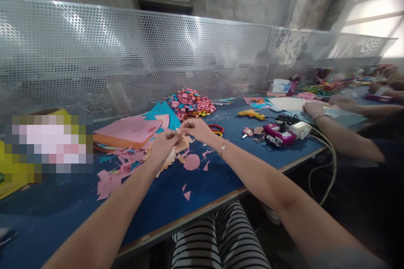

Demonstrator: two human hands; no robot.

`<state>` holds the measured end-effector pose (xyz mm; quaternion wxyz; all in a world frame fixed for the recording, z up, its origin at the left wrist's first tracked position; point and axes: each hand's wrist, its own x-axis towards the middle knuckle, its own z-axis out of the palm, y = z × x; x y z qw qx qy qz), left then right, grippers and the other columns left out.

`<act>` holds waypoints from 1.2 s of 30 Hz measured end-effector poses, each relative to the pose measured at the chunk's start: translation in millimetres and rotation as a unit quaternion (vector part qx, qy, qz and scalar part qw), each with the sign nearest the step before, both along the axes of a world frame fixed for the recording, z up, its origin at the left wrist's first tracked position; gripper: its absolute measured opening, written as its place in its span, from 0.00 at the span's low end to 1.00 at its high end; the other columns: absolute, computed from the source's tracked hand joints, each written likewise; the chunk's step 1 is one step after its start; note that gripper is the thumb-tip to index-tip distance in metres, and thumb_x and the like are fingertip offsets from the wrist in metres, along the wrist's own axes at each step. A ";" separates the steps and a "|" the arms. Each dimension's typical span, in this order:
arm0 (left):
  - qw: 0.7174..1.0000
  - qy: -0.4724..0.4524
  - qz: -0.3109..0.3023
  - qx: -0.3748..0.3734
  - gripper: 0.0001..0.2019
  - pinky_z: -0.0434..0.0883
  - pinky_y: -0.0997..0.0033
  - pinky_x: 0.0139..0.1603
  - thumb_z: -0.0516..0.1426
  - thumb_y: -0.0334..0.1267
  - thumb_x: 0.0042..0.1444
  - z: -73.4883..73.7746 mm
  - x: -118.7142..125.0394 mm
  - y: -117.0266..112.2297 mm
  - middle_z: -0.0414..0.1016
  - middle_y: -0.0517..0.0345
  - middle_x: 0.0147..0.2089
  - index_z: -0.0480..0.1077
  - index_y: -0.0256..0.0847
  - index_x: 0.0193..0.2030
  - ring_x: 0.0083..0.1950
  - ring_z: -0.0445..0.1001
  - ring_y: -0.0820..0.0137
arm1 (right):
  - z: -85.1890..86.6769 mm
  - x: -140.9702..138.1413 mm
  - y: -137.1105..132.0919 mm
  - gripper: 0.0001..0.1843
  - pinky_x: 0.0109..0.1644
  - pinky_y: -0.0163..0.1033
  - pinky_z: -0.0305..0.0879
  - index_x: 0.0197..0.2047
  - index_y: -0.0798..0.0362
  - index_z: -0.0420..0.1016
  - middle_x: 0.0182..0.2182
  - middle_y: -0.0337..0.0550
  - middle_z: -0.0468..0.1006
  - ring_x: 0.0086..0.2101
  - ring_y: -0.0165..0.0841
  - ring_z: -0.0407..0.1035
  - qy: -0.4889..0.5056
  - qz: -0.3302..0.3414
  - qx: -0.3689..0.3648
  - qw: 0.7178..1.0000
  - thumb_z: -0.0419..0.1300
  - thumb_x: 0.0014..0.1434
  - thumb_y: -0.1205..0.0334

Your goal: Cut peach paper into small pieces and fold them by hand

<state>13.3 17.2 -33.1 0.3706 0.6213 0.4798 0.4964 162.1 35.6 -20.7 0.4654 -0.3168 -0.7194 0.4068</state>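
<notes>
My left hand [164, 145] and my right hand [197, 128] meet above the blue table [164, 201], both pinched on a small pale paper piece [181, 132] held between them. A bracelet sits on my right wrist. Under the hands lie tan and pink paper scraps [191, 162]. A stack of pink and orange paper sheets [129, 132] lies just left of my left hand. Red-handled scissors [216, 129] lie right of my right hand.
A heap of folded coloured paper pieces [191, 103] sits behind the hands by the perforated metal screen [126, 59]. A yellow glue gun [251, 114], a pink device [279, 133] and cables lie to the right. Another person's hands [315, 109] work at the far right.
</notes>
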 end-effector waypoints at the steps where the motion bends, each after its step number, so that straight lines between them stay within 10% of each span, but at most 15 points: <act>1: 1.000 -0.005 -0.005 0.000 0.11 0.63 0.72 0.28 0.61 0.45 0.37 -0.7 -0.3 0.4 0.68 0.59 0.19 0.70 0.38 0.20 0.23 0.66 0.73 | 0.1 0.0 -0.1 0.02 0.35 0.30 0.66 0.29 0.56 0.69 0.25 0.37 0.72 0.27 0.23 0.67 0.006 -0.002 -0.013 1.000 0.58 0.50 0.66; 28: 0.991 -0.119 -0.023 -0.064 0.10 0.67 0.71 0.33 0.63 0.39 0.33 6.4 7.9 -10.5 0.70 0.58 0.21 0.67 0.36 0.20 0.25 0.69 0.74 | 4.7 8.6 0.1 0.05 0.37 0.34 0.68 0.32 0.58 0.71 0.26 0.39 0.73 0.29 0.25 0.68 0.023 0.013 -0.038 0.999 0.58 0.48 0.69; 36: 0.925 -0.309 -0.048 -0.217 0.08 0.72 0.71 0.35 0.56 0.36 0.46 13.4 8.2 -10.0 0.75 0.50 0.26 0.67 0.36 0.20 0.30 0.74 0.70 | 0.2 6.9 4.8 0.03 0.35 0.33 0.65 0.30 0.58 0.70 0.27 0.39 0.72 0.28 0.24 0.66 -0.007 -0.012 0.051 0.999 0.56 0.49 0.70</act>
